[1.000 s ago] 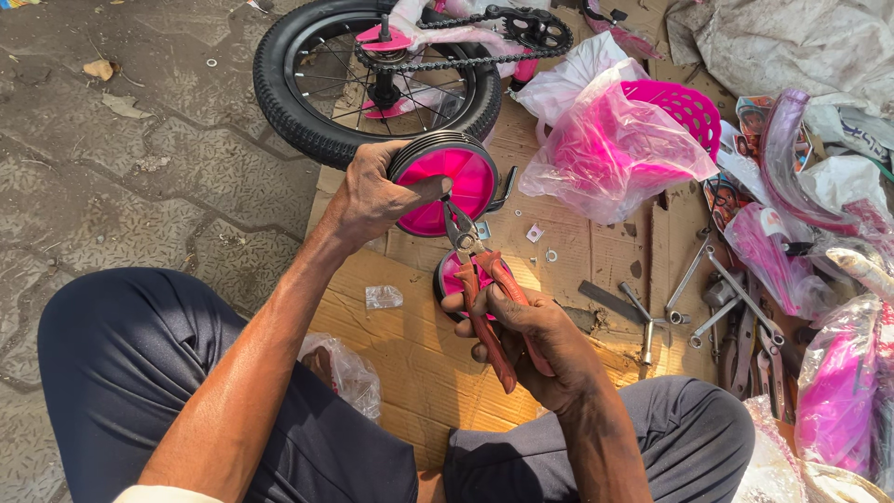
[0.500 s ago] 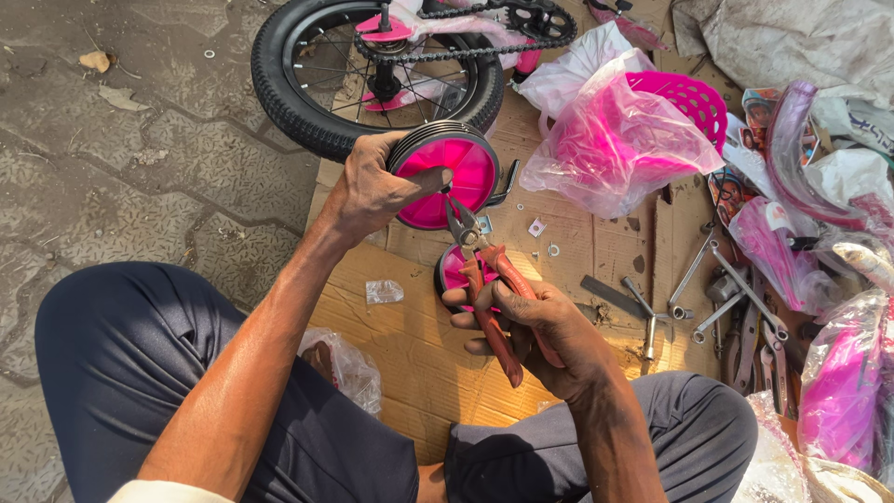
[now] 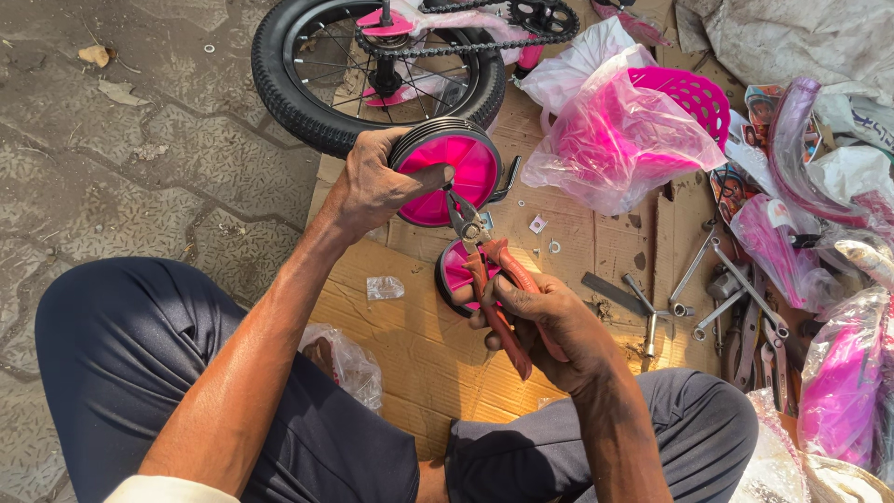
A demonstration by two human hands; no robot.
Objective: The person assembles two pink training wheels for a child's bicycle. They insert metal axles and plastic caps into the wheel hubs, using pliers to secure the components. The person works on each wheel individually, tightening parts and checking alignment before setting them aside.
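My pliers (image 3: 484,270) have crept up closer to the small pink wheel (image 3: 447,169). My left hand (image 3: 372,186) grips it, my right hand (image 3: 549,321) squeezes the handles, so I'm almost biting its middle.

Left hand (image 3: 377,186) extended forward, forearm straight, fingers curled in a closed grasp. Right hand (image 3: 549,326) drawn nearer the body, wrist bent, fingers wrapped shut.

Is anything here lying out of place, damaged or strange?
Nothing looks damaged. The left hand holds a pink training wheel, and the right hand works pliers at its hub. A few small washers lie loose on the cardboard, easy to lose.
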